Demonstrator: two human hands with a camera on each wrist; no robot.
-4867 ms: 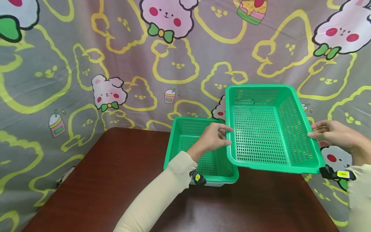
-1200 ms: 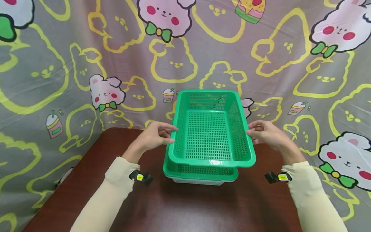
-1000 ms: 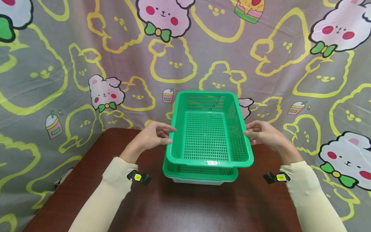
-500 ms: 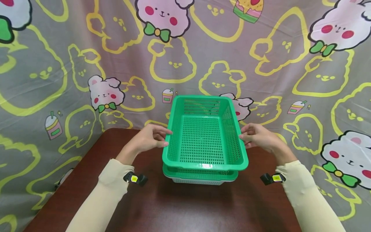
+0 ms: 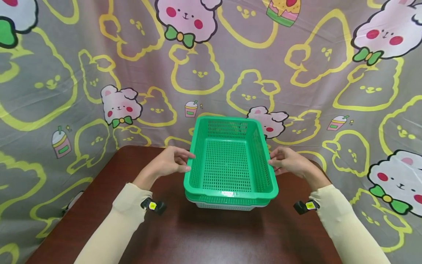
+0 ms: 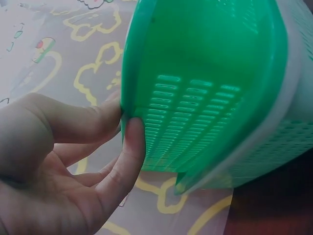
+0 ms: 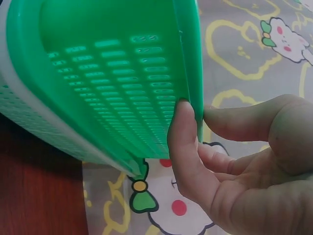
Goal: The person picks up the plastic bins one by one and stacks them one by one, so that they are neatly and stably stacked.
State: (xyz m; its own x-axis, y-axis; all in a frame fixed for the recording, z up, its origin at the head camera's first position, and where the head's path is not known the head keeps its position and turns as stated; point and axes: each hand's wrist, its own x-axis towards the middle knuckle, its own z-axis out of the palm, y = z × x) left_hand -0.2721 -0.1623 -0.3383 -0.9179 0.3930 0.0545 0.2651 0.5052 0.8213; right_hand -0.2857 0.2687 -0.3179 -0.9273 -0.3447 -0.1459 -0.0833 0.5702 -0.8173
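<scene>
A green perforated plastic basket (image 5: 227, 165) is pinched at its two side rims, a hand on each side. My left hand (image 5: 169, 161) grips the left rim between thumb and fingers, and my right hand (image 5: 291, 163) grips the right rim likewise. The held basket sits partly inside a second green basket (image 5: 227, 201), of which the front rim shows below. Under that, a white basket (image 5: 224, 207) stands on the table. In both wrist views the held basket's outer wall (image 6: 195, 49) slopes down into the rim beneath, with a gap still visible.
The dark reddish-brown table (image 5: 224, 238) carries the stack near its back edge. A grey curtain (image 5: 141, 73) with yellow outlines and cartoon bunnies hangs behind and at both sides. Each wrist wears a black strap camera (image 5: 155, 206).
Both hands have brought the green basket from the right to above the other baskets, then lowered it, drifting slightly left, into the second green basket. The left hand's grip on the rim continues.
</scene>
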